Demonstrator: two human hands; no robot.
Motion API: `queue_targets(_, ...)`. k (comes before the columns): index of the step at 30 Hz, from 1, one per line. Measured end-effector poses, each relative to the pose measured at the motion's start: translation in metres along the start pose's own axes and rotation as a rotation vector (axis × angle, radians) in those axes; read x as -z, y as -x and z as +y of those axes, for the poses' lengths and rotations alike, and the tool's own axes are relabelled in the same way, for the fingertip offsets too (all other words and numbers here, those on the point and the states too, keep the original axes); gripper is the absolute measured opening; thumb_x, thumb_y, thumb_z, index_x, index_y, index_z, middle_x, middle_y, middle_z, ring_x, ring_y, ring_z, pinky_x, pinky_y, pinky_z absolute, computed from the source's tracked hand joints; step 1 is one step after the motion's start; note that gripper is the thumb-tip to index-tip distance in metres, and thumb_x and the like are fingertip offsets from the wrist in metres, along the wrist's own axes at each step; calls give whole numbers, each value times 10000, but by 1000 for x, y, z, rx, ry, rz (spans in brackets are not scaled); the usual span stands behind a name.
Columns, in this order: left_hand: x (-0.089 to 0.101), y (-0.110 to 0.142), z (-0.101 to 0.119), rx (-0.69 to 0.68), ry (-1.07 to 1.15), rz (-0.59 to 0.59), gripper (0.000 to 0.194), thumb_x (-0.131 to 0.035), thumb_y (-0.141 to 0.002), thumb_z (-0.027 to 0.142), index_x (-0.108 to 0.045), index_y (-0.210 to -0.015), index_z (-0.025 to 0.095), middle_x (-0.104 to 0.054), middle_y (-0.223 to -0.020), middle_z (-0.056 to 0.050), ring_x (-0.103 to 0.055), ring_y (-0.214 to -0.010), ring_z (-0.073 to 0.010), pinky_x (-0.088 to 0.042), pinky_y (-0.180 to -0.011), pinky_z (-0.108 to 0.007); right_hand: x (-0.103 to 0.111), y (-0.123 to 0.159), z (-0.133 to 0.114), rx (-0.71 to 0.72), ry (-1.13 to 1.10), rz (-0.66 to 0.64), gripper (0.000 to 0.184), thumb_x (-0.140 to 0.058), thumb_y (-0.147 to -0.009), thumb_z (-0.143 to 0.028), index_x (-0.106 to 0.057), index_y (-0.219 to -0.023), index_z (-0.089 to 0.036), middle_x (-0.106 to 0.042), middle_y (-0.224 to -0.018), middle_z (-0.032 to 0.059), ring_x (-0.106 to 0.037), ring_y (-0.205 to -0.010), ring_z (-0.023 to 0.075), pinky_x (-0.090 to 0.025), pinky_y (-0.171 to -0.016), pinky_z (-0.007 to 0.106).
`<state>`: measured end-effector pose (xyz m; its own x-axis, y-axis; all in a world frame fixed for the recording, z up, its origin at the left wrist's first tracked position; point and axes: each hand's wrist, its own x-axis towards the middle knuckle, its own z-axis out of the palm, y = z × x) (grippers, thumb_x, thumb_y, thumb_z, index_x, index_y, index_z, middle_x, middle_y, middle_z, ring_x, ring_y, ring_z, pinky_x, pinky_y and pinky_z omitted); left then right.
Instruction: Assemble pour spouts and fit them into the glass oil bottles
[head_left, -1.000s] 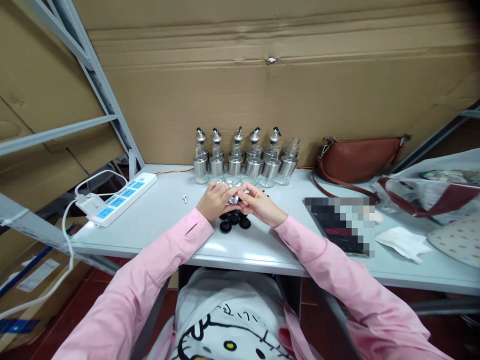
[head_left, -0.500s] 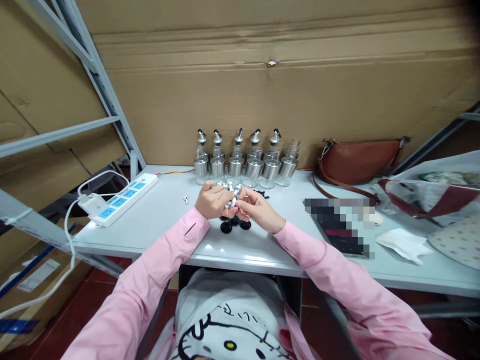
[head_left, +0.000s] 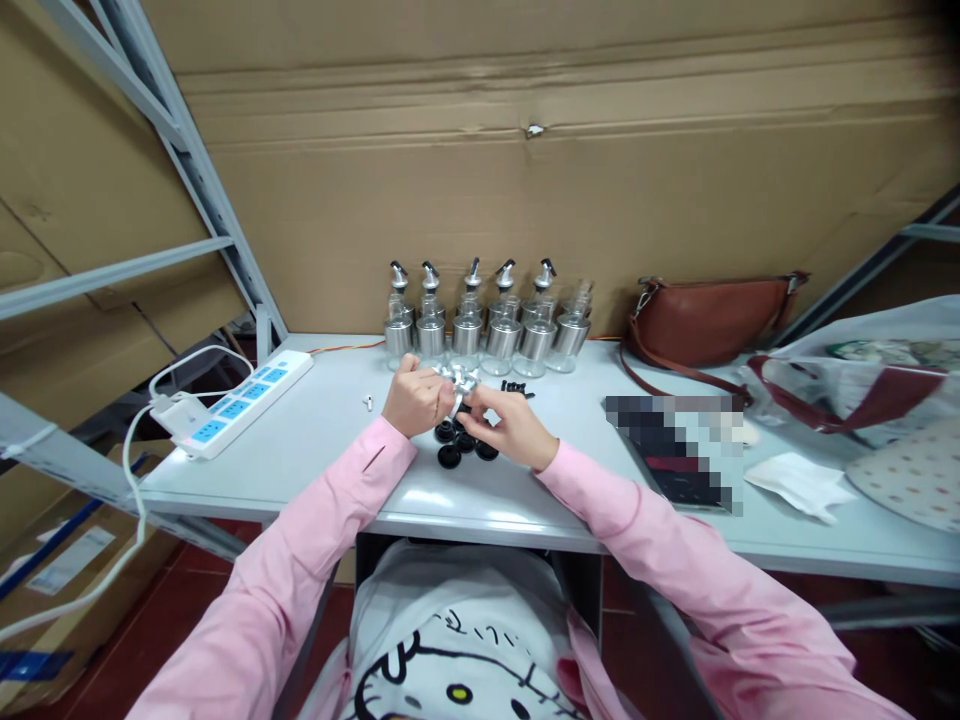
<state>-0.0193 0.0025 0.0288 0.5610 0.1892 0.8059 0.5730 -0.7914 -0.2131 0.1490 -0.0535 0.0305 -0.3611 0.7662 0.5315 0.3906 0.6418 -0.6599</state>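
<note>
My left hand (head_left: 417,402) is closed around a small silver pourer spout (head_left: 457,403), part of it hidden by the fingers. Close beside it, my right hand (head_left: 516,428) has its thumb and fingertips drawn together near the spout's lower end, above some black round stoppers (head_left: 449,456). Something dark shows between those fingertips, too small to make out. Just behind the hands lies a pile of silver spout pieces (head_left: 468,380). Small black parts (head_left: 514,386) lie right of that pile.
Glass bottles with metal bands (head_left: 466,337) stand in rows at the back, several with pourers on. A power strip (head_left: 251,400) and a small white piece (head_left: 367,403) are on the left. At right are a brown bag (head_left: 709,320), a pixelated flat item (head_left: 675,455) and a tissue (head_left: 799,485).
Both hands were together on the silver piece. My right hand has lowered and opened away from it slightly, toward the black stoppers, while my left keeps the spout. The view has shifted slightly.
</note>
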Motion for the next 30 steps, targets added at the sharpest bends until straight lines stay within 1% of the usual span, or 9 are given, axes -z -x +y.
queue_targets(2,0,1,1,2,-12,-13,484,-210,-944,215,-430,-516,167,-459,-439,20,-401,-469,-113,-238,-632,-331,0,-1,1,-47,-64,-11,194,-564,-769,-321,-419,-698,-213,-510,-555,-34,-477,-517,111,-392,-559,253)
queue_targets(4,-1,2,2,14,13,-13,485,-201,-960,247,-483,-573,165,-524,-493,12,-440,-500,-116,-254,-658,-331,0,-2,4,-138,-248,-10,214,-580,-766,-351,-417,-741,-215,-536,-550,-40,-507,-496,115,-394,-524,249)
queue_targets(7,-2,2,5,-17,71,-11,475,-207,-963,422,-584,-863,149,-648,-740,-42,-539,-663,-151,-293,-734,-339,-1,-6,10,-285,-604,-18,258,-590,-755,-392,-403,-784,-217,-505,-496,-76,-476,-405,99,-349,-426,218)
queue_targets(9,-4,3,6,-74,81,-27,526,-225,-930,530,-564,-1040,143,-658,-902,-79,-563,-792,-175,-313,-779,-341,-1,-7,12,-387,-796,-23,266,-613,-729,-373,-414,-792,-209,-478,-490,-91,-433,-375,74,-321,-397,197)
queue_targets(13,-7,6,3,-119,53,-62,509,-283,-906,561,-558,-1114,186,-645,-955,-74,-555,-871,-179,-331,-800,-328,0,-9,13,-554,-1066,-50,259,-639,-677,-285,-450,-822,-183,-506,-563,-57,-435,-434,61,-235,-374,156)
queue_targets(17,-8,8,3,-138,-7,-14,498,-245,-929,519,-563,-1116,185,-633,-929,-76,-536,-867,-184,-324,-800,-331,2,-9,11,-617,-1195,-78,282,-665,-676,-264,-453,-842,-180,-509,-602,-44,-437,-487,61,-219,-401,152)
queue_targets(21,-9,6,6,-86,-47,-13,606,-118,-936,507,-578,-1070,136,-613,-862,-99,-504,-828,-201,-320,-766,-339,0,-7,8,-554,-1180,-97,320,-706,-699,-334,-434,-779,-184,-500,-612,-50,-433,-508,55,-280,-464,172)
queue_targets(25,-6,4,7,-77,-113,-1,590,-128,-943,498,-604,-886,154,-611,-765,-71,-473,-741,-193,-283,-738,-351,-5,-6,9,-512,-1130,-100,379,-737,-680,-381,-418,-701,-177,-426,-522,-83,-383,-475,39,-266,-489,177)
queue_targets(30,-3,3,6,-76,-220,29,558,-174,-951,449,-507,-593,182,-531,-550,-24,-419,-607,-163,-227,-679,-352,-10,-4,9,-400,-996,-102,379,-736,-674,-387,-424,-692,-175,-500,-580,-60,-383,-474,41,-245,-484,195)
